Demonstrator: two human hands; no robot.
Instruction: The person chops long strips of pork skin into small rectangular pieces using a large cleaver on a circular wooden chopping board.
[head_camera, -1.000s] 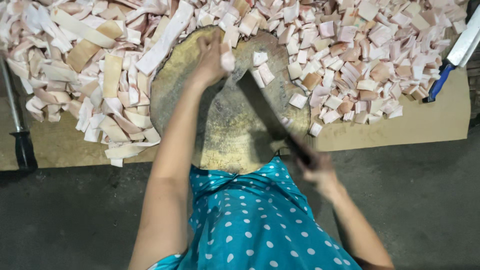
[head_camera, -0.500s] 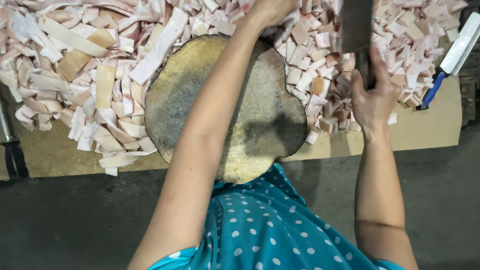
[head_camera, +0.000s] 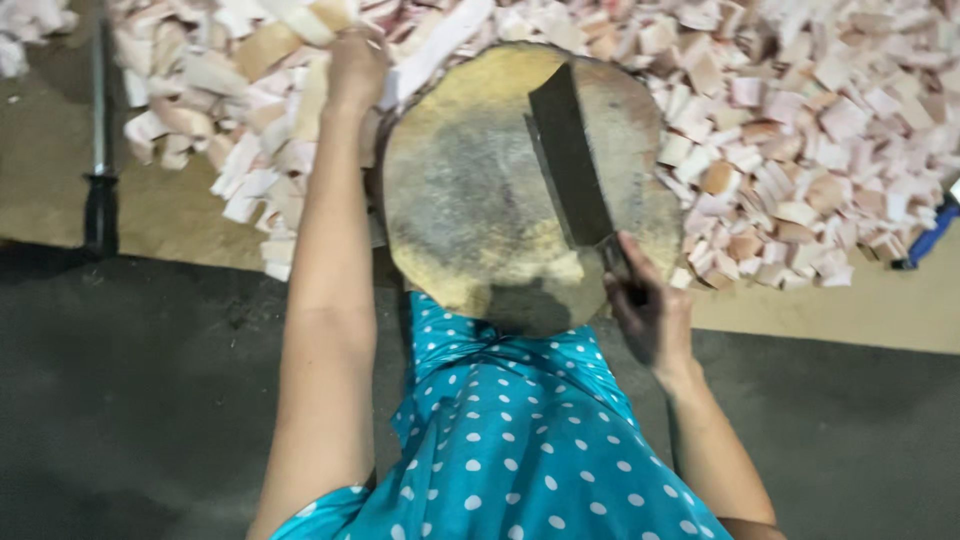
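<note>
Wooden round block (head_camera: 470, 200): one; right hand (head_camera: 650, 315) grips one cleaver (head_camera: 570, 155), left hand (head_camera: 355, 60) closed on one pale strip (head_camera: 300, 20)

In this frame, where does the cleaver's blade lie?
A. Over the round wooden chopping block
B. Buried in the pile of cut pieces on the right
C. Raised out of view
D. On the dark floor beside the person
A: the right hand grips the handle while the dark cleaver blade lies across the round chopping block; the left hand reaches into the strips on the left.
</note>
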